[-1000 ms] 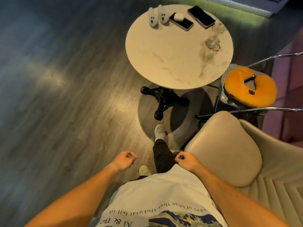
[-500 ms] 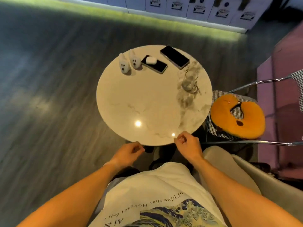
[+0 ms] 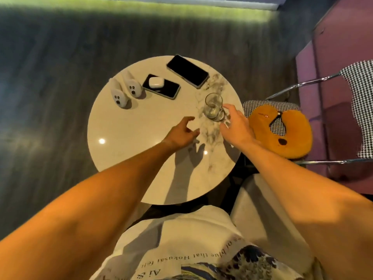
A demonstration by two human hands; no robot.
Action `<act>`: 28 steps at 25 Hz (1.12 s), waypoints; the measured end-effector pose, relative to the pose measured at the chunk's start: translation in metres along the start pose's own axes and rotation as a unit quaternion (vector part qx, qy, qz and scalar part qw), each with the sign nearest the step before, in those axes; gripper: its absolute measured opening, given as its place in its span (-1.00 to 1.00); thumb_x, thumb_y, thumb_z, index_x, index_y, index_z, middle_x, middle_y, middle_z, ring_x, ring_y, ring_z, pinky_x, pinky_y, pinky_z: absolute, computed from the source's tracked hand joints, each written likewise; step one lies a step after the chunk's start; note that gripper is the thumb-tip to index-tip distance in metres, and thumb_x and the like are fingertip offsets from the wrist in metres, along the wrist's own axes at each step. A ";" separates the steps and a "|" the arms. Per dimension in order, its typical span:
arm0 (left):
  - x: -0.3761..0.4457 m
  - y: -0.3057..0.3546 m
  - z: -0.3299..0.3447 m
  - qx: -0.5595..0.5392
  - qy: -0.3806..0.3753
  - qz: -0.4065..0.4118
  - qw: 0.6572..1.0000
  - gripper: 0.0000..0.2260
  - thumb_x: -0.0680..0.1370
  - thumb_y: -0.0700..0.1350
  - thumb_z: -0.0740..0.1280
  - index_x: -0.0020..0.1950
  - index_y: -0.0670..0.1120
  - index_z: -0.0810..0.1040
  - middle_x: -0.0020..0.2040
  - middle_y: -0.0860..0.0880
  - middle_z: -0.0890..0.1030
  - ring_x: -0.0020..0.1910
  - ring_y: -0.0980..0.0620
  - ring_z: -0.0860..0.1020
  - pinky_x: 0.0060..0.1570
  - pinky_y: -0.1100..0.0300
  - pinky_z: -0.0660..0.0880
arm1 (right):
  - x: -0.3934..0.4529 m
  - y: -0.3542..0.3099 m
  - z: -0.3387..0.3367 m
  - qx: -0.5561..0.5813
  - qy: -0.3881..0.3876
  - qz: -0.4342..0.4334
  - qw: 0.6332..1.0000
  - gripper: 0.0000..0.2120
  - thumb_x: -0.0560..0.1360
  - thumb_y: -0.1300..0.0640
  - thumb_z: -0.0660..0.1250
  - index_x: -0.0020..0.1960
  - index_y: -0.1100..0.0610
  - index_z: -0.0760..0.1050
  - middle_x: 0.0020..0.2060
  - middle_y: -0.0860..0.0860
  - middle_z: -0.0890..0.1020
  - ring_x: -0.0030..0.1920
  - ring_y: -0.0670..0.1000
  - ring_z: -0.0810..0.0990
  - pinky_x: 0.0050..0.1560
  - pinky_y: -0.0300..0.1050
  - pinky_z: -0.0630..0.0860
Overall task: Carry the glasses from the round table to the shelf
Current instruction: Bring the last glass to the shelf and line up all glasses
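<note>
- Dark wood-look floor runs under a round marble-topped bench, which now sits right below the camera; a second ago the person stood well back with both fists curled at the waist, so the approach is done and the reach has begun.
- Nearest, both bare forearms stretch out over the bench top from the white printed shirt.
- Left hand hovers above the marble, fingers loosely spread, holding nothing, short of the glasses.
- Right hand is further out, fingers extended and unclenched; its fingertips are just beside the glasses, and contact cannot be told.
- These clear glasses stand upright near the bench's right edge, not yet lifted; no shelf is in view.
- Beyond lie two phones, a white earbud case on the nearer one, and two ghost figures.
- An orange cushion rests on the chair to the right.
</note>
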State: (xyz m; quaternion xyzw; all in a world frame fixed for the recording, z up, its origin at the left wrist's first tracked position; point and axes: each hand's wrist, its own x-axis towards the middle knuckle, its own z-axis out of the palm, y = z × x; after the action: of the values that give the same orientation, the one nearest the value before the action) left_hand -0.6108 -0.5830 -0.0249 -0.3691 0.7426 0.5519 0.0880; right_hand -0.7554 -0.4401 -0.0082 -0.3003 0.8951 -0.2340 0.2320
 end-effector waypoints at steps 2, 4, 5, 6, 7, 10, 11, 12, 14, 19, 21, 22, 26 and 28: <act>0.029 0.013 0.005 -0.021 0.001 -0.001 1.000 -0.45 0.55 -0.04 0.36 0.49 0.05 0.23 -0.02 -0.11 0.67 -0.18 -0.03 0.66 -0.24 0.19 0.51 | 0.017 0.000 0.000 -0.044 -0.018 -0.020 0.999 -0.46 0.53 0.10 0.29 0.47 -0.09 0.26 0.25 0.14 0.48 0.16 0.22 0.54 0.07 0.11 0.56; 0.051 0.020 0.009 -0.033 0.000 -0.001 0.999 -0.41 0.54 -0.07 0.36 0.51 0.07 0.19 0.03 -0.13 0.67 -0.14 -0.07 0.65 -0.18 0.15 0.54 | 0.029 0.000 0.002 -0.075 -0.031 -0.039 0.996 -0.52 0.55 0.10 0.28 0.45 -0.07 0.32 0.26 0.14 0.47 0.19 0.23 0.52 0.11 0.12 0.55; 0.059 0.022 0.011 -0.039 -0.004 0.001 0.999 -0.40 0.53 -0.09 0.36 0.51 0.08 0.19 0.06 -0.14 0.66 -0.15 -0.05 0.63 -0.14 0.13 0.54 | 0.035 0.000 0.004 -0.086 -0.033 -0.044 0.995 -0.55 0.55 0.09 0.27 0.43 -0.06 0.35 0.26 0.13 0.47 0.20 0.23 0.52 0.12 0.12 0.54; 0.065 0.023 0.014 -0.042 -0.010 0.003 0.999 -0.40 0.53 -0.11 0.36 0.51 0.08 0.19 0.06 -0.14 0.65 -0.17 -0.03 0.61 -0.12 0.13 0.54 | 0.039 0.000 0.006 -0.091 -0.035 -0.045 0.994 -0.60 0.56 0.08 0.27 0.40 -0.04 0.38 0.25 0.13 0.47 0.19 0.22 0.52 0.12 0.11 0.53; 0.067 0.024 0.016 -0.044 -0.016 0.002 0.999 -0.41 0.53 -0.13 0.35 0.51 0.08 0.20 0.04 -0.12 0.63 -0.21 -0.02 0.61 -0.14 0.13 0.54 | 0.043 0.000 0.007 -0.091 -0.035 -0.045 0.994 -0.64 0.58 0.08 0.27 0.37 -0.02 0.41 0.24 0.12 0.47 0.18 0.21 0.52 0.12 0.10 0.53; 0.071 0.024 0.018 -0.058 -0.025 -0.004 0.998 -0.42 0.54 -0.17 0.33 0.50 0.07 0.20 -0.03 -0.11 0.62 -0.28 -0.05 0.62 -0.20 0.10 0.57 | 0.054 -0.004 0.009 -0.072 -0.036 -0.037 0.996 -0.74 0.58 0.08 0.30 0.26 0.06 0.51 0.23 0.11 0.48 0.13 0.17 0.54 0.11 0.06 0.52; 0.071 0.023 0.017 -0.059 -0.028 -0.006 0.998 -0.42 0.54 -0.16 0.33 0.51 0.07 0.19 -0.01 -0.12 0.62 -0.24 -0.07 0.63 -0.15 0.07 0.61 | 0.057 -0.005 0.010 -0.062 -0.032 -0.035 0.997 -0.78 0.58 0.08 0.32 0.21 0.08 0.54 0.21 0.12 0.49 0.11 0.16 0.55 0.10 0.03 0.52; 0.071 0.021 0.017 -0.052 -0.029 -0.009 0.998 -0.42 0.54 -0.14 0.34 0.51 0.08 0.19 0.02 -0.11 0.62 -0.20 -0.09 0.65 -0.08 0.04 0.62 | 0.058 -0.006 0.010 -0.052 -0.028 -0.037 0.998 -0.81 0.57 0.09 0.33 0.16 0.10 0.56 0.18 0.12 0.50 0.09 0.15 0.55 0.08 -0.02 0.50; 0.062 0.016 0.011 -0.045 -0.015 -0.012 0.999 -0.40 0.53 -0.08 0.36 0.51 0.08 0.18 0.06 -0.10 0.61 -0.12 -0.11 0.66 -0.01 0.02 0.61 | 0.057 -0.015 0.015 -0.032 -0.033 -0.065 0.997 -0.83 0.56 0.10 0.35 0.12 0.11 0.58 0.13 0.14 0.51 0.05 0.14 0.55 0.04 -0.09 0.47; 0.019 -0.015 -0.042 -0.070 0.141 -0.015 0.987 -0.39 0.46 -0.05 0.46 0.44 0.00 0.27 0.23 -0.12 0.53 0.11 -0.07 0.57 0.10 0.06 0.54 | 0.055 -0.085 0.042 0.000 -0.110 -0.181 0.977 -0.83 0.56 0.05 0.34 0.11 0.09 0.56 0.08 0.12 0.49 -0.04 0.11 0.57 0.04 -0.09 0.50; -0.008 -0.036 -0.077 -0.099 0.206 -0.028 0.973 -0.40 0.43 -0.07 0.50 0.38 -0.02 0.29 0.22 -0.07 0.51 0.13 -0.04 0.54 0.09 0.12 0.49 | 0.054 -0.131 0.061 0.009 -0.136 -0.239 0.961 -0.82 0.55 0.03 0.35 0.10 0.08 0.56 0.06 0.11 0.51 -0.06 0.08 0.57 0.04 -0.07 0.51; -0.025 -0.048 -0.097 -0.116 0.239 -0.034 0.964 -0.41 0.43 -0.08 0.51 0.36 -0.02 0.29 0.19 -0.04 0.51 0.14 -0.03 0.53 0.08 0.16 0.46 | 0.049 -0.159 0.072 0.008 -0.155 -0.270 0.950 -0.82 0.55 0.03 0.36 0.10 0.08 0.56 0.06 0.10 0.51 -0.06 0.07 0.56 0.04 -0.06 0.51; -0.113 -0.102 -0.178 -0.156 0.373 -0.038 0.914 -0.40 0.37 -0.05 0.55 0.31 0.02 0.33 0.15 0.02 0.58 0.12 0.05 0.56 0.10 0.15 0.49 | 0.010 -0.278 0.120 -0.009 -0.203 -0.390 0.898 -0.83 0.57 -0.01 0.31 0.10 0.05 0.53 0.07 0.09 0.53 -0.08 0.05 0.57 0.01 -0.03 0.54; -0.161 -0.129 -0.213 -0.163 0.418 -0.038 0.893 -0.42 0.36 -0.05 0.54 0.29 0.08 0.36 0.13 0.04 0.61 0.08 0.08 0.58 0.08 0.13 0.52 | -0.018 -0.333 0.143 -0.015 -0.212 -0.444 0.870 -0.82 0.57 -0.04 0.30 0.08 0.04 0.52 0.01 0.09 0.53 -0.11 0.06 0.58 -0.03 -0.02 0.56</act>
State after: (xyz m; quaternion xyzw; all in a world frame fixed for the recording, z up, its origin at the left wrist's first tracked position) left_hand -0.3542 -0.7137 0.0441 -0.6033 0.5956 0.4559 -0.2710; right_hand -0.5201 -0.7052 0.0704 -0.7121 0.6002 -0.2294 0.2828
